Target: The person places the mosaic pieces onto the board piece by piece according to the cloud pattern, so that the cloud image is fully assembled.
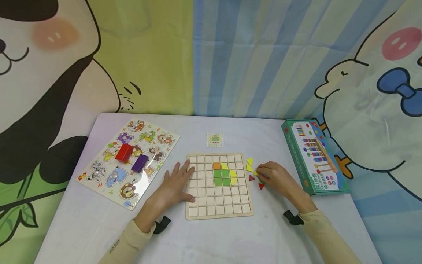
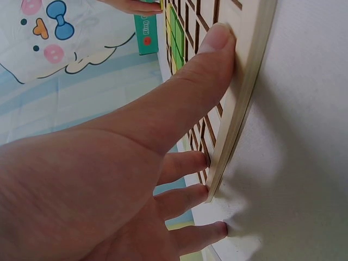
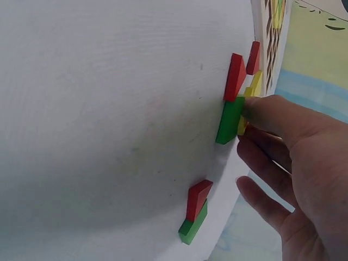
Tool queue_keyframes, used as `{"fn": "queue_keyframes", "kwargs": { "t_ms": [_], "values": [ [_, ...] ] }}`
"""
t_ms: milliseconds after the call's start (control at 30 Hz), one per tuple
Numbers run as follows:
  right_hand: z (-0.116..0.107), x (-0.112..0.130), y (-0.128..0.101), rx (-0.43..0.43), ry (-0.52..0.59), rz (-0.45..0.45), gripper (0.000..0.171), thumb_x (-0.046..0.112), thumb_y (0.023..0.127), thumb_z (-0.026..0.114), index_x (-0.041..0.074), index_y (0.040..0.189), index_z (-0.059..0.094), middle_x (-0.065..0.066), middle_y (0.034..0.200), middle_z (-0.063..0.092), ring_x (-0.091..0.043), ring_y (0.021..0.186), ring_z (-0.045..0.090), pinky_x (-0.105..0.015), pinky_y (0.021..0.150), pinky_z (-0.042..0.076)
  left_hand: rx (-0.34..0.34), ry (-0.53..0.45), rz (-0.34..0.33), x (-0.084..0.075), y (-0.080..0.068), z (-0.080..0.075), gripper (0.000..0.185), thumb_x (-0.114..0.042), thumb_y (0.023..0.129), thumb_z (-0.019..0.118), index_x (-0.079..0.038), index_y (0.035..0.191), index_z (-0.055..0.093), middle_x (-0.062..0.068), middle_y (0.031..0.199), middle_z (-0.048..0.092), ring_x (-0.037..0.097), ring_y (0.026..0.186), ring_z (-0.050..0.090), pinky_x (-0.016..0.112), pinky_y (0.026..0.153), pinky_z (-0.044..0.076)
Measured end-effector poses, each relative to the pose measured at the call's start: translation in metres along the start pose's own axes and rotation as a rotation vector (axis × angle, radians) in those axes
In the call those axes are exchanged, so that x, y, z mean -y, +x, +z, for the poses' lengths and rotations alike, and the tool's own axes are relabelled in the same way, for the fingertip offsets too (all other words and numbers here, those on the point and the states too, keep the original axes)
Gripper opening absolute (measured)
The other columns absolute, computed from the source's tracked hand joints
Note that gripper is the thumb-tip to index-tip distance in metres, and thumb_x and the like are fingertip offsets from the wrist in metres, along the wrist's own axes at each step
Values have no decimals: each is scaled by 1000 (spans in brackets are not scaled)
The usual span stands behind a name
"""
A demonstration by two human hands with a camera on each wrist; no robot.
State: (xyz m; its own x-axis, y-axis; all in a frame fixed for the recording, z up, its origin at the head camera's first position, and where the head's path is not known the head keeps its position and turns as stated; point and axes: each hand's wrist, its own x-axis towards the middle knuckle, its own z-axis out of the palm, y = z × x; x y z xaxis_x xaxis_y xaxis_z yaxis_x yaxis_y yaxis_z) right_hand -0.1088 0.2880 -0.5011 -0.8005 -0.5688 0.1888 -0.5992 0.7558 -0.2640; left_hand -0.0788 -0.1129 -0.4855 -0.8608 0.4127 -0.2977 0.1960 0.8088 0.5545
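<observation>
Two hands work at a wooden grid board (image 1: 219, 212) on the white table (image 1: 230, 242). Spread flat with fingers apart, the left hand (image 1: 174, 188) presses on the board's left edge, gripping nothing. Curled fingers of the right hand (image 1: 276, 178) touch a green piece (image 3: 229, 119) among loose red and yellow pieces (image 1: 250, 164) just right of the board; whether they truly pinch it is hard to tell. Inside the board's cells sit one orange tile (image 1: 216, 165), green tiles (image 1: 221, 177) and yellow ones.
</observation>
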Motion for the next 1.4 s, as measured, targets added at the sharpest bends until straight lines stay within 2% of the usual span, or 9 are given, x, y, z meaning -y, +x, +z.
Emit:
{"fn": "queue_keyframes", "kwargs": {
  "t_ms": [167,333,567,800,1067,1400],
  "values": [
    [-2,-2,1,-43,-4,-4,22,10,82,84,7,103,79,-5,106,77,-20,98,69,-39,84,61,-6,-1,5,0,0,1,108,-32,72,90,-4,158,32,17,171,7,48,155,3,78,117,6],
    [-7,5,15,-94,6,-42,26,9,80,85,5,104,78,-6,106,76,-20,98,68,-40,84,61,-5,7,2,0,0,1,108,-32,72,90,-5,159,31,17,171,7,48,155,3,77,117,6],
    [-4,32,55,-131,19,-158,25,7,78,86,5,102,78,-8,104,76,-23,97,68,-41,85,59,-4,14,9,1,0,1,107,-32,72,89,-4,158,32,18,170,9,50,155,5,79,116,8],
    [4,62,95,-149,16,-282,19,9,80,85,7,97,79,-5,100,77,-21,95,70,-37,87,57,-4,11,13,3,1,2,108,-33,72,90,-5,158,32,17,171,9,49,155,5,79,115,9],
    [21,79,121,-99,-3,-335,16,12,83,84,9,97,80,-2,99,78,-19,94,71,-37,88,57,-3,14,15,2,1,0,106,-33,73,90,-4,158,33,17,171,10,50,155,6,79,115,9],
    [41,90,128,5,-13,-320,11,18,91,77,14,101,79,2,102,78,-17,97,70,-37,92,56,-2,11,11,2,1,0,107,-34,72,90,-5,158,32,16,171,9,49,155,5,78,116,8]
  ]
}}
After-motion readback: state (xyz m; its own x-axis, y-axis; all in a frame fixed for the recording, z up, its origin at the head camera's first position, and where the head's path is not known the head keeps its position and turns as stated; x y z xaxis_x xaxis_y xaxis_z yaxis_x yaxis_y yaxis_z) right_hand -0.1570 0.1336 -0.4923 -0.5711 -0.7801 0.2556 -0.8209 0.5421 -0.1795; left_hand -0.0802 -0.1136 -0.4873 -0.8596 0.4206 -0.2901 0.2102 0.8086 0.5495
